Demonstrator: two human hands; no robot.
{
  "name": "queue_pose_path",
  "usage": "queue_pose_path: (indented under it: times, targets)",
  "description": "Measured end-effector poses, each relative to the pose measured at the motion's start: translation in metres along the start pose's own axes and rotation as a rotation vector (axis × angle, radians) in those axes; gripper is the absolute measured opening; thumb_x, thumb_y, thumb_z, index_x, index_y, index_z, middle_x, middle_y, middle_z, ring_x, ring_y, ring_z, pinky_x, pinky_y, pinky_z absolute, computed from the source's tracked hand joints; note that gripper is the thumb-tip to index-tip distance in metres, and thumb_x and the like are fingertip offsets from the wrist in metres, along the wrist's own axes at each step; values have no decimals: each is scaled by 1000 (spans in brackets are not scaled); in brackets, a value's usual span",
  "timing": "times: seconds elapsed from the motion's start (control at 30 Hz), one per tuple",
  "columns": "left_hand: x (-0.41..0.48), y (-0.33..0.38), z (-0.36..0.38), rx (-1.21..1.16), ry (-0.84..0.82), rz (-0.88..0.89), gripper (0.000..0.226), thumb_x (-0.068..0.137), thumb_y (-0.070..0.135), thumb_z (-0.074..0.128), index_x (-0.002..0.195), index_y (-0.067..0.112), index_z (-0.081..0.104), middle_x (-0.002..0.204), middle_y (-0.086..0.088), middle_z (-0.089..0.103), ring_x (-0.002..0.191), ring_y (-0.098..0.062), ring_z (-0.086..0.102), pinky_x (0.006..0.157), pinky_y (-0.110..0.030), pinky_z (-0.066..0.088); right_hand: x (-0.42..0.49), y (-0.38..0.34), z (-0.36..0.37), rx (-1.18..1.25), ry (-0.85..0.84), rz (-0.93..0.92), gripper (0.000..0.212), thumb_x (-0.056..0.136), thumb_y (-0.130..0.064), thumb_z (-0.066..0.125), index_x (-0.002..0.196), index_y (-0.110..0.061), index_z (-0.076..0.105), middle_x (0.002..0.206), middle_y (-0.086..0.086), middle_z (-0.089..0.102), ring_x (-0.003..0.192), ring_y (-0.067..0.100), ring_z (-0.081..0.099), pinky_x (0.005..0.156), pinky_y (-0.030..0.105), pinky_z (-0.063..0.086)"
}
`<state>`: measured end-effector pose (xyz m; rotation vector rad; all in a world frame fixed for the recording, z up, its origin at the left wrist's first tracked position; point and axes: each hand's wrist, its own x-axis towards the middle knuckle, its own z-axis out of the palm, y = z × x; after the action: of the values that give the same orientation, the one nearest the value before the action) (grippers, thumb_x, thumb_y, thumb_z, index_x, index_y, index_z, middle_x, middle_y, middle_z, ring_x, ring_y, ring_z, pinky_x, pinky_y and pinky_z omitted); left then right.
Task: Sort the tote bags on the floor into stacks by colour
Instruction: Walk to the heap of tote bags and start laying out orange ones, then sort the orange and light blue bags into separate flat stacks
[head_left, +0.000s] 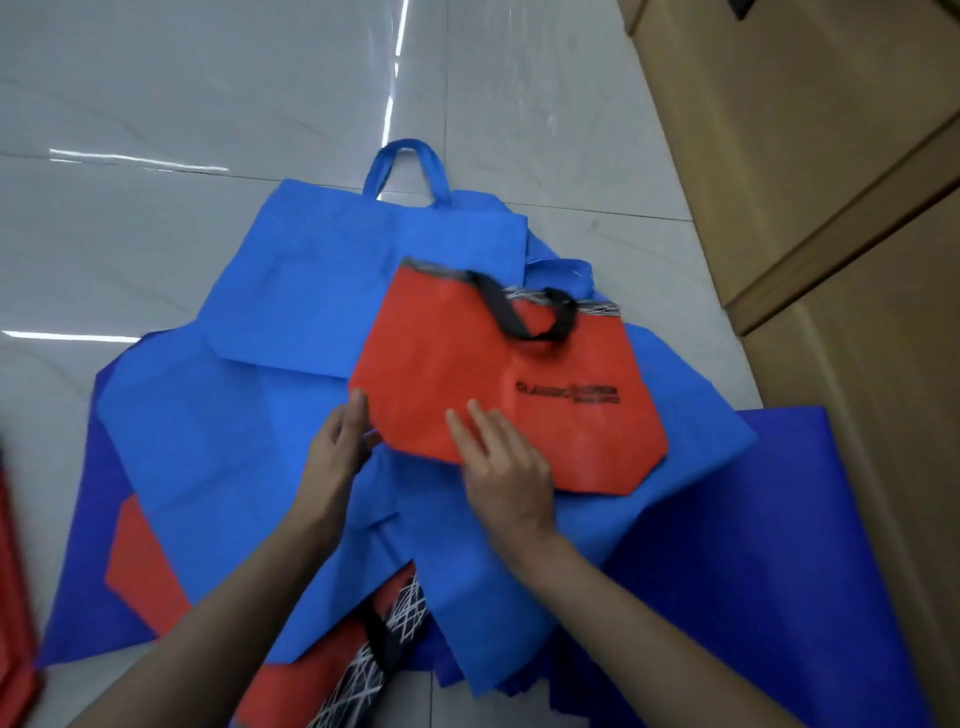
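Note:
A red tote bag (452, 364) with black handles and black print lies on top of a heap of light blue tote bags (291, 322). My left hand (340, 441) pinches the red bag's near left corner. Flat on the bag's lower edge rests my right hand (506, 467), fingers spread. Darker blue bags (810, 519) lie under the heap at the right and left. Other red bags (143, 566) poke out from beneath the blue ones, one with a black-and-white scribble band (395, 623) near my forearms.
The heap sits on a glossy white tiled floor (156, 104). A tan wooden cabinet or wall panel (831, 208) runs along the right side. A red edge (15, 597) shows at the far left border.

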<state>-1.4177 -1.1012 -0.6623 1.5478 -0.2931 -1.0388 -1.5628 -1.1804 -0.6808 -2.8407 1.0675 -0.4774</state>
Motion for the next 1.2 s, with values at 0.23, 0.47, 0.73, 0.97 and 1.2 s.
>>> queue_pose_path:
  times: [0.23,0.47,0.73,0.97,1.2]
  targets:
    - [-52,-9,-111,-24,379,-54,44,77,5,66,120,1,57,121,-20,62,99,-24,59,96,-43,47,-42,-86,-6,-111,-410,-268,66,59,-16,63,125,-17,58,121,10,66,102,29,66,83,42,55]
    - [-135,-7,-283,90,582,-40,45,81,4,65,125,3,53,118,-13,62,103,-25,59,95,-39,45,-24,-154,-2,-24,-364,-556,57,66,-7,35,110,-18,69,108,7,72,93,28,70,75,38,58]
    - [-178,-15,-427,288,1019,-116,42,81,11,65,120,2,52,121,-24,60,111,-38,58,96,-47,45,24,-337,31,-37,-403,-891,54,69,-12,31,98,-22,75,97,9,74,86,28,72,66,39,59]
    - [-171,-55,-435,1082,733,-102,68,77,31,67,136,10,41,150,-20,31,134,-42,34,107,-57,30,-12,-386,68,-40,-972,-898,63,91,-14,44,148,-24,20,157,15,13,145,33,7,117,47,7]
    - [-143,-99,-390,1264,186,-263,73,84,56,43,147,29,15,159,7,8,146,-24,13,115,-46,17,-13,-339,63,94,-747,-564,64,74,-8,63,136,-11,47,150,14,34,138,32,33,111,49,28]
